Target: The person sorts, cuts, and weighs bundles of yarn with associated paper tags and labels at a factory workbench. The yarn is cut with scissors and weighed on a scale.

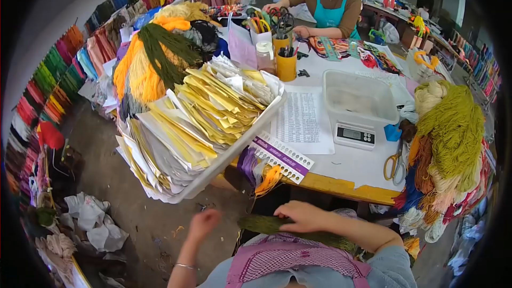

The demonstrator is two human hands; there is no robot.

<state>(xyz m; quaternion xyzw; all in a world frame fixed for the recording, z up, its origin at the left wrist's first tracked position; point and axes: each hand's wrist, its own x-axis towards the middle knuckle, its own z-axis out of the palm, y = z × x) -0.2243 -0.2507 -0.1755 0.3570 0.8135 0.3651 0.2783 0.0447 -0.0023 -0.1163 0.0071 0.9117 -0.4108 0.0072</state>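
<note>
A skein of dark green yarn point(261, 224) lies across my lap, over a pink mesh apron. My right hand point(303, 216) is closed over the skein from above, its fingers curled toward the left. Off to the left, above the floor and apart from the skein, is my left hand point(205, 223). It looks closed and is slightly blurred; anything between its fingers is too small to make out. In front of my hands, a white and purple card with holes point(282, 157) carries purple, grey and orange threads point(268, 180) at the table edge.
A plastic bin point(234, 152) packed with paper envelopes overhangs the table's left edge. Beyond the printed sheet point(304, 120) stand a digital scale point(354, 135) with a clear tub point(361, 96), and scissors point(394, 168). Yarn piles point(450, 128) flank the table; a co-worker point(329, 10) sits opposite.
</note>
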